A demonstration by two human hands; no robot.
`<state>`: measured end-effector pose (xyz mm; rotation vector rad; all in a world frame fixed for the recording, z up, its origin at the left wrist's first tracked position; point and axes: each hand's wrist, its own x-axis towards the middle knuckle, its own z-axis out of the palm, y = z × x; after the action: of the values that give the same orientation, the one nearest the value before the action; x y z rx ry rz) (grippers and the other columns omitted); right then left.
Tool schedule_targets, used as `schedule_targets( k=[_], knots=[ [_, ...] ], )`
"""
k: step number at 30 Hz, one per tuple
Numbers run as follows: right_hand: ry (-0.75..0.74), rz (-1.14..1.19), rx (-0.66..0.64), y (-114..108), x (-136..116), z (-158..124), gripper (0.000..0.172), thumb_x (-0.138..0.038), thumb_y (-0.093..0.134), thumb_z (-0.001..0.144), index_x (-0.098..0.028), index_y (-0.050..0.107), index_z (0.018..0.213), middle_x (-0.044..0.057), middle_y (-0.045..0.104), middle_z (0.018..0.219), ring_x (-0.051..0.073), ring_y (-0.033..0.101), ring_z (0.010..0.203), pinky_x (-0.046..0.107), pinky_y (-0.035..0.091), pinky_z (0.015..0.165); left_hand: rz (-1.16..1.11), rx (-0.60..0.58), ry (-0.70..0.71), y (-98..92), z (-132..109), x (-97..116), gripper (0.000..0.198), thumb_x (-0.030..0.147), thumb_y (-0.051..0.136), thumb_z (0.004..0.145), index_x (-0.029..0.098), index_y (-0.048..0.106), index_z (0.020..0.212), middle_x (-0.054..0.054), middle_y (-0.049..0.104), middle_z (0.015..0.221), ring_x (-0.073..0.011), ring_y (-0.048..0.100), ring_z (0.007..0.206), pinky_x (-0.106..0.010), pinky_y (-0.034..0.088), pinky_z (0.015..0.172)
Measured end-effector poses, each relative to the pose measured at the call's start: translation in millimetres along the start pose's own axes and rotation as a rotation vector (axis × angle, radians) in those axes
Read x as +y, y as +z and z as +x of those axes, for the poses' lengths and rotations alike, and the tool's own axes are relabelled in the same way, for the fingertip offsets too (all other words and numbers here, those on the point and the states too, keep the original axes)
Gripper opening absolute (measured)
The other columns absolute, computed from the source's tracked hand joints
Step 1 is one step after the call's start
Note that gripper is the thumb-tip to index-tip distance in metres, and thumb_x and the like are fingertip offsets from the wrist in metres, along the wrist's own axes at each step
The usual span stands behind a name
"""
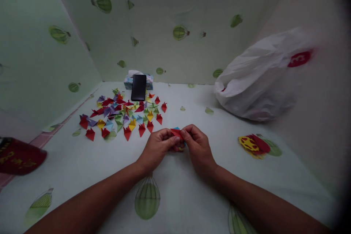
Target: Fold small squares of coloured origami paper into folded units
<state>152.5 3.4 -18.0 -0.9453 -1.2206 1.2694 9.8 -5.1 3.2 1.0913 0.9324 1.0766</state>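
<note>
Pale balloon-print covers the wall (153, 14) and the tabletop (192, 197) before me. In the head view, the person's left hand (161, 146) and right hand (199, 146) both pinch a small red paper (176, 132) above the tabletop's middle, right of many folded paper shapes (127, 133). Its long axis seems to run left to right, one corner pointing left; fingers hide the other end. Creasing appears underway; the next move likely calls for a steady two-handed pinch.

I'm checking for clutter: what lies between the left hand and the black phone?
In the head view, small folded papers, among them red, yellow and green ones, lie on the cloth between the left hand and the phone.
</note>
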Motion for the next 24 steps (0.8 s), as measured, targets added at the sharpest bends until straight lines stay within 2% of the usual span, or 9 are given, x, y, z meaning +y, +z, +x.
schedule_targets(
  k=[11,18,24],
  knots=[
    [-0.003,0.014,0.002,2.3,2.0,-0.2,0.022,-0.037,0.064,0.087,-0.021,0.056,0.074,-0.003,0.058,0.063,0.013,0.053,0.058,0.025,0.045,0.057,0.038,0.054,0.0,0.3,-0.1,2.9,0.022,0.029,0.073,0.077,0.014,0.06,0.068,0.001,0.062,0.061,-0.0086,0.053,0.054,-0.022,0.044,0.054],
    [0.001,0.066,-0.005,2.3,2.3,1.0,0.018,-0.033,0.066,0.086,-0.02,0.058,0.075,-0.003,0.06,0.064,0.012,0.055,0.059,0.024,0.046,0.058,0.013,0.039,0.009,-1.2,1.6,3.0,0.015,0.027,0.071,0.079,0.013,0.066,0.08,0.001,0.062,0.066,-0.0079,0.054,0.057,-0.021,0.045,0.057],
    [0.037,0.066,-0.043,2.2,-1.2,-1.0,0.02,-0.034,0.065,0.087,-0.02,0.058,0.075,-0.003,0.059,0.067,0.012,0.055,0.062,0.025,0.045,0.061,0.081,0.052,0.032,-3.7,1.1,3.0,0.014,0.026,0.07,0.08,0.012,0.066,0.077,0.001,0.061,0.064,-0.0073,0.051,0.056,-0.02,0.044,0.055]
  ],
)
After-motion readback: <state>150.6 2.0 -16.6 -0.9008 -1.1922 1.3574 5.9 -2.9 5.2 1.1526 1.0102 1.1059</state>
